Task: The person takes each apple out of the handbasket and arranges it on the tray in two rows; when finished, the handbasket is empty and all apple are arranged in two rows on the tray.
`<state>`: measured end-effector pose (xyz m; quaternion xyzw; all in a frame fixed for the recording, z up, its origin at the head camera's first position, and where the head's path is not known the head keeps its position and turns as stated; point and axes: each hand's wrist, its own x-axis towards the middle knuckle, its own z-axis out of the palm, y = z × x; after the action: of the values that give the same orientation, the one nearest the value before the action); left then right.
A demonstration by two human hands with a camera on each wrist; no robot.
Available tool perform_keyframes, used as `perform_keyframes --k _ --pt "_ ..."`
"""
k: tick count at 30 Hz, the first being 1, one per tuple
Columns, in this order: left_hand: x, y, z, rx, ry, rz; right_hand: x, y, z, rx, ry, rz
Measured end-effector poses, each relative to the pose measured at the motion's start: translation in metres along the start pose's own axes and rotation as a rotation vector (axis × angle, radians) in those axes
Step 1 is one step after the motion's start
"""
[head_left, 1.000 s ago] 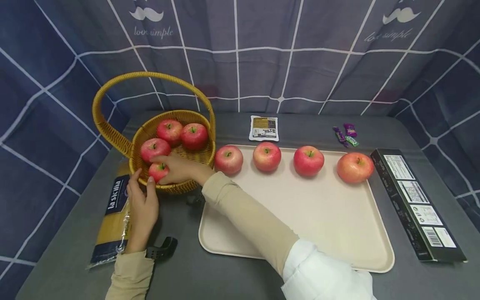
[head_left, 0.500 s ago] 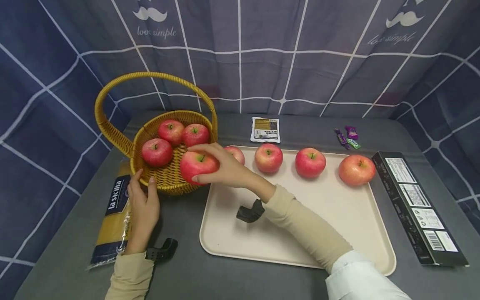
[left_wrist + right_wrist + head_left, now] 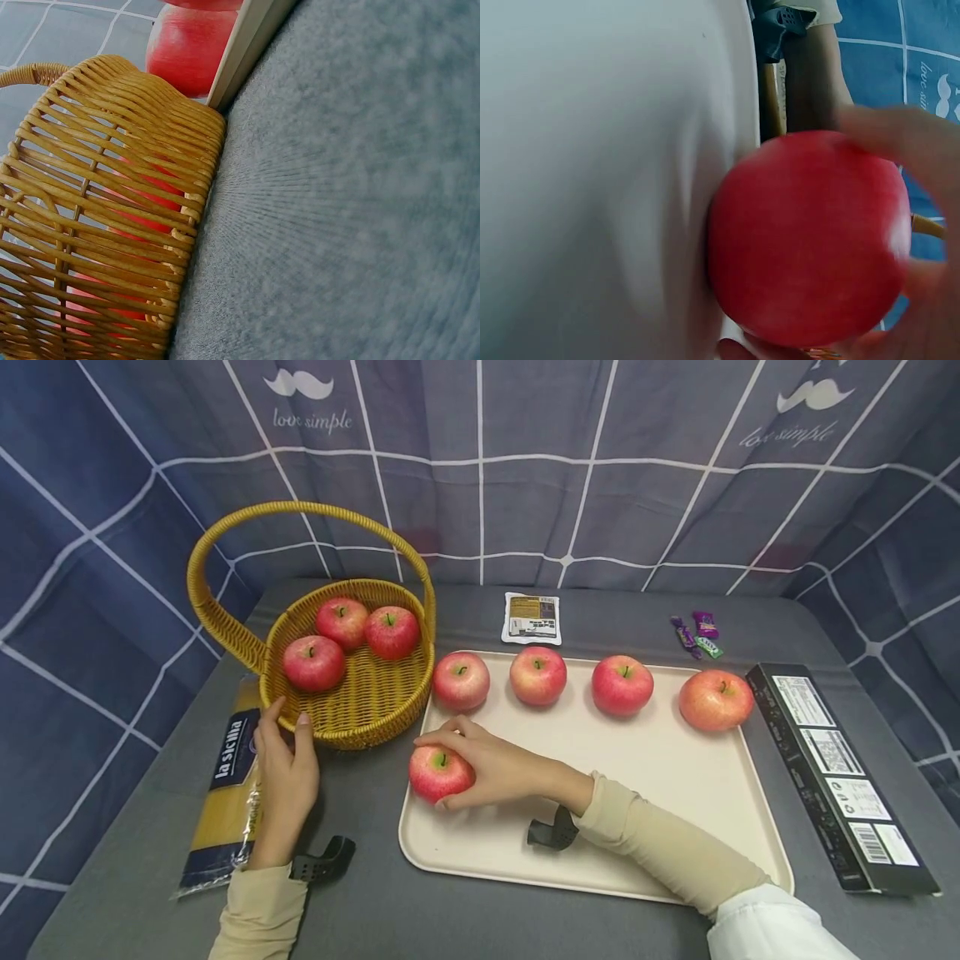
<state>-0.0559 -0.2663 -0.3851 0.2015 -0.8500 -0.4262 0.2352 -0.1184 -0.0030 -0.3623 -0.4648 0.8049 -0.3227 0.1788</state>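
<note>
You can read "la sicilia" on the dark label of the pasta packet [image 3: 228,781] by your left hand, and "love simple" under a moustache sign twice on the backdrop cloth [image 3: 309,420]. The black box's [image 3: 840,777] labels stay illegible.

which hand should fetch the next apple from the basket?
Probably the right hand, once it lets go of the apple it holds on the tray. The left hand rests on the basket rim, steadying it.

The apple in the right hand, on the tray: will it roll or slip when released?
The apple is round, so it may roll a little on the smooth flat tray. Its skin looks glossy, perhaps slippery, though the right hand curls round it securely. Four other apples sit upright, so it probably settles.
</note>
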Motion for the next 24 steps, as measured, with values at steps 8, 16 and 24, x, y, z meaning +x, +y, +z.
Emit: perform_keyframes --k 8,16,24 --pt "0.000 0.000 0.000 -0.005 0.009 0.008 0.001 -0.005 -0.016 -0.089 -0.032 -0.050" --pt "0.000 0.000 0.001 -0.008 0.010 0.007 0.052 -0.013 -0.059 -0.050 0.059 -0.061" --pt "0.000 0.000 0.001 -0.003 0.014 0.016 0.124 -0.002 -0.085 -0.089 0.001 0.076"
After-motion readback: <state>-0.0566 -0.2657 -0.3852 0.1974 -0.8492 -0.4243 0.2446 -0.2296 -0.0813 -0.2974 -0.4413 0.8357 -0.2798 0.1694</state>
